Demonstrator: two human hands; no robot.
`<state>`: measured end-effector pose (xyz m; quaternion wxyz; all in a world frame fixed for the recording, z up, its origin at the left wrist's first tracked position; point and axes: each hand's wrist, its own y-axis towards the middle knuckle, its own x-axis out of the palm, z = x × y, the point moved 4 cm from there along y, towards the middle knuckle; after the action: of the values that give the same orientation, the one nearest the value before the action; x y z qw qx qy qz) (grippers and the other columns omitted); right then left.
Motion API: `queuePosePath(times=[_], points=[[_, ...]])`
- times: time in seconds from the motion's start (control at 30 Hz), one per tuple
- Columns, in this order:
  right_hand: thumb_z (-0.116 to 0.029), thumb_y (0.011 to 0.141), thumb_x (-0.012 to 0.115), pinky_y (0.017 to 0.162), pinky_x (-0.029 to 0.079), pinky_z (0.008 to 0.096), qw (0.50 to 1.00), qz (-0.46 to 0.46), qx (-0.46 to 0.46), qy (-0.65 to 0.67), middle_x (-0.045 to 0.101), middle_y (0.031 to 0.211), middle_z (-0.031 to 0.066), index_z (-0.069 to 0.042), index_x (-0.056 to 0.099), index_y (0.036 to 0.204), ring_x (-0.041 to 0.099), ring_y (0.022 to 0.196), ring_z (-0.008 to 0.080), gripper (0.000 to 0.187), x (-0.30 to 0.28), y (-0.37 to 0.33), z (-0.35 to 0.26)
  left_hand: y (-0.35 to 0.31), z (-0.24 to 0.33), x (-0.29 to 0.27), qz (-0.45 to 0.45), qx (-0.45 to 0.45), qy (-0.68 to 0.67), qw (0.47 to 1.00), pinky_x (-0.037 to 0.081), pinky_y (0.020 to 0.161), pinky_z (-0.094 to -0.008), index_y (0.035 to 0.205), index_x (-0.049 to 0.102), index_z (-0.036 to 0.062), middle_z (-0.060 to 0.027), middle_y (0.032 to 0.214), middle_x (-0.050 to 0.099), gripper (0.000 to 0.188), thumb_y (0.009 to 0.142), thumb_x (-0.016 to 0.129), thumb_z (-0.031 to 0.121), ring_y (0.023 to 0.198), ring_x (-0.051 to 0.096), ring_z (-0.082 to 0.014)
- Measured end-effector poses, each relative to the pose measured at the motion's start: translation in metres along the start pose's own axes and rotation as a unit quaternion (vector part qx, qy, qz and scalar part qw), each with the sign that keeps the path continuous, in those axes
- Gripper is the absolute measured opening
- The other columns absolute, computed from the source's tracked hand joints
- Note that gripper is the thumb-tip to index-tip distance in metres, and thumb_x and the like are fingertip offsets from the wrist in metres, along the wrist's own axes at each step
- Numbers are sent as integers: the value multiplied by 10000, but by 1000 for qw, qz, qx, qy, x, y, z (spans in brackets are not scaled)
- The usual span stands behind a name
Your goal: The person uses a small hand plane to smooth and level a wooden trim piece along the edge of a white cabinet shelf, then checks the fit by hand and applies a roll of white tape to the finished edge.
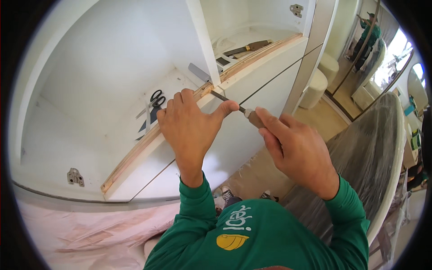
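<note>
My right hand (299,150) is closed round the brown handle of a chisel (234,104). The narrow dark blade points up and left, its tip at the raw wooden edge strip (139,146) by the foot of the white divider (202,40). Across that strip and the white panel (252,117) lies my left hand (191,123), fingers stretched out. Its thumb is spread toward the blade, beside or against it; which one I cannot tell. Inside the cabinet, just beyond the left hand, are black-handled scissors (156,97) and several flat strips and pieces.
Right of the divider, a brown-handled tool (258,46) lies in the other compartment. A grey piece (199,72) rests near the divider. Hinges (75,177) are fixed to the cabinet. Plastic-wrapped furniture (369,153) stands at right, with round stools (313,87) and a mirror beyond.
</note>
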<state>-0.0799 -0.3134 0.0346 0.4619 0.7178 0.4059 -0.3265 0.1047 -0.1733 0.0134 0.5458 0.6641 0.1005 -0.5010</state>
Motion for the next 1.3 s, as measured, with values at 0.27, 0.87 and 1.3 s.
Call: queuePosePath(times=[0.27,0.87,1.3], points=[[-281,1129,662,612,589,566,999,17,45,-18,669,940,134,-198,606,1572,708,695,440,455,22,-15,-10,-1,-3,4,8,6,4,1000,458,862,-502,1008,713,17,-143,912,756,1055,746,656,1038,866,705,-343],[-246,1126,651,661,590,580,999,-25,23,-17,699,930,175,-143,610,1515,717,729,459,404,-4,1,-5,-1,2,3,20,3,12,1000,484,872,-528,1095,768,21,-140,960,784,1100,733,654,1053,912,729,-349],[-192,1061,763,641,562,501,988,-25,-152,-15,681,896,110,-155,712,1509,699,728,374,453,-12,42,64,3,10,15,134,-28,46,990,408,773,-468,755,612,44,-95,752,630,1036,672,688,1074,724,604,-304]])
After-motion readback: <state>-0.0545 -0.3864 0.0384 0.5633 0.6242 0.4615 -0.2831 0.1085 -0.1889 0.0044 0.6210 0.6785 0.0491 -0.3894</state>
